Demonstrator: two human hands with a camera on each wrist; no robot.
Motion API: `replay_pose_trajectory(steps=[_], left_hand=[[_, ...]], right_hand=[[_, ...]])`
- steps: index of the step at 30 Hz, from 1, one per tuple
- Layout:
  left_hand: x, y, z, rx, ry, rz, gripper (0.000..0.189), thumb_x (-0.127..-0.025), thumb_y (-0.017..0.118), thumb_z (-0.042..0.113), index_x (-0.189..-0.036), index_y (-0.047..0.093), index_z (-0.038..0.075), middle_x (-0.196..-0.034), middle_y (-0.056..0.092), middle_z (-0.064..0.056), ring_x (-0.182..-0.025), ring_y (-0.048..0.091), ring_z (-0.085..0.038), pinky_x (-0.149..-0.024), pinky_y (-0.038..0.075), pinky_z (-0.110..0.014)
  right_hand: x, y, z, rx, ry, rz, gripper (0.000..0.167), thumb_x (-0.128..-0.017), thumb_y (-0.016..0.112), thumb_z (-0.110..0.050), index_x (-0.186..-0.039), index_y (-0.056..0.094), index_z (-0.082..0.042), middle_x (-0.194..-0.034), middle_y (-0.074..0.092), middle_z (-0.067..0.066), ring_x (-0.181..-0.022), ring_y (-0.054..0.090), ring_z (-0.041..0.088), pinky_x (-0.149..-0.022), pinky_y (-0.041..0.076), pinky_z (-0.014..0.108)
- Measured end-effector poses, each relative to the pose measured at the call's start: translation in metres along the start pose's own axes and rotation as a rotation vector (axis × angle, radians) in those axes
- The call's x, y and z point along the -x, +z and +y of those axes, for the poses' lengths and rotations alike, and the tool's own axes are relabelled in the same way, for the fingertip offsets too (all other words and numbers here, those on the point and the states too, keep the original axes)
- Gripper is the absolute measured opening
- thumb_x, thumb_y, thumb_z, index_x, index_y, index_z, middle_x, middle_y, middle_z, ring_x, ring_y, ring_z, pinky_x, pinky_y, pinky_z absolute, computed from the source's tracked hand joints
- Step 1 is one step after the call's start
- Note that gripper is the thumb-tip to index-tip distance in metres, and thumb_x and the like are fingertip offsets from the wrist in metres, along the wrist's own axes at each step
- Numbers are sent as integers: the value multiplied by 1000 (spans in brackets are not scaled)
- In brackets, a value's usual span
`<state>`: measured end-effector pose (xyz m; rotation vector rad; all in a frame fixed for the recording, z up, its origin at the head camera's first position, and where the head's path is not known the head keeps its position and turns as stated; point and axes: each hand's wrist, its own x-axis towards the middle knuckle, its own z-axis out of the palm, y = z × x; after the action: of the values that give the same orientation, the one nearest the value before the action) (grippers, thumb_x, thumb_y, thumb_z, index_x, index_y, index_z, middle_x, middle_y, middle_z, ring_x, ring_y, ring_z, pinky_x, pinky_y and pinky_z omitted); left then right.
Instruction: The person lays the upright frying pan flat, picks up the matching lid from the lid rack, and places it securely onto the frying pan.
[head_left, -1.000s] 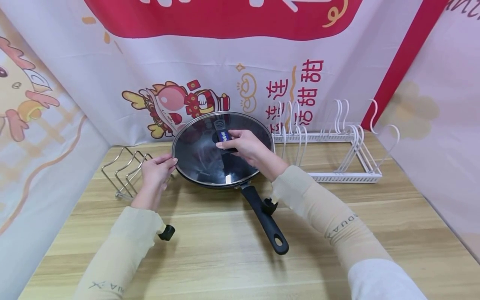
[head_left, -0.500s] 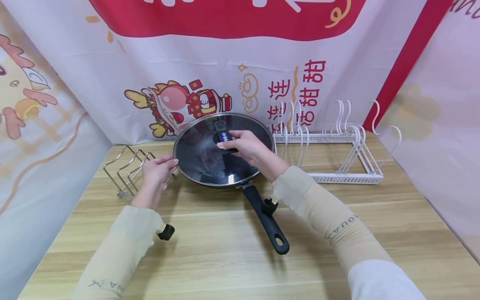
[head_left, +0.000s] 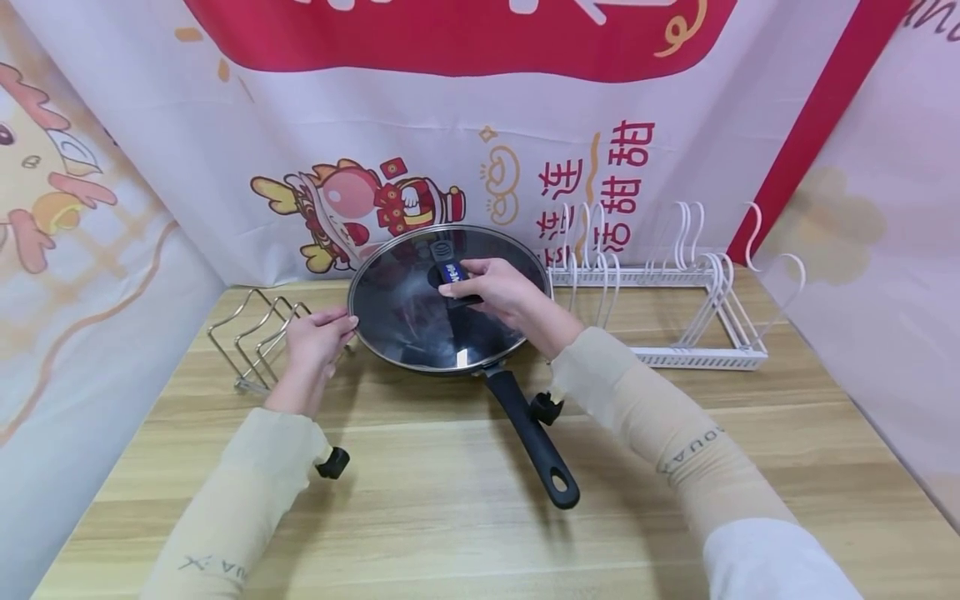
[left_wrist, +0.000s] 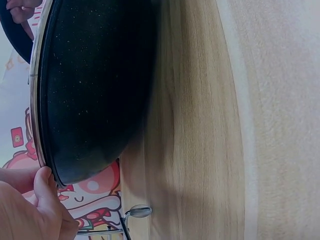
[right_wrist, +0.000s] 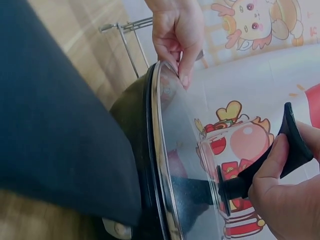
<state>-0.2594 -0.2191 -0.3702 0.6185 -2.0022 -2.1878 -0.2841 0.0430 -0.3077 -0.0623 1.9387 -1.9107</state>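
Observation:
A dark frying pan (left_wrist: 95, 95) stands on the wooden table, its long black handle (head_left: 534, 442) pointing toward the front right. On its rim lies a round glass lid (head_left: 405, 308) with a metal edge. My right hand (head_left: 504, 296) pinches the black lid knob (right_wrist: 292, 145), thumb on the near side. At the left side of the pan, my left hand (head_left: 318, 342) pinches the edge of the lid between thumb and fingers, close to the pan's rim. Whether those fingers also grip the pan rim, I cannot tell.
A small metal wire rack (head_left: 251, 337) stands left of the pan, behind my left hand. To the right is a white rack (head_left: 697, 357) with several curved uprights. A printed cloth (head_left: 420, 108) hangs behind the table (head_left: 420, 500).
Both hands keep their places on the lid, and lid and pan stay put. My right forearm has shifted very slightly to the right; the head view has moved a little.

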Motion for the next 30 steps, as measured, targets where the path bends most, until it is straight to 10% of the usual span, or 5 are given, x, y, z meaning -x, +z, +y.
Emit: replay_pose_trajectory(steps=[30], left_hand=[[1,0,0,-36,43,-28,45,-94,64,-7,-138,53,-15,-84,67,3,-78,64,1,-87,55,-18]], right_hand=[[4,-8,7,32,-88,-20,69,-98,70,-8,-157,37,-3,-153,47,19,-134,52,26,-107,49,39]])
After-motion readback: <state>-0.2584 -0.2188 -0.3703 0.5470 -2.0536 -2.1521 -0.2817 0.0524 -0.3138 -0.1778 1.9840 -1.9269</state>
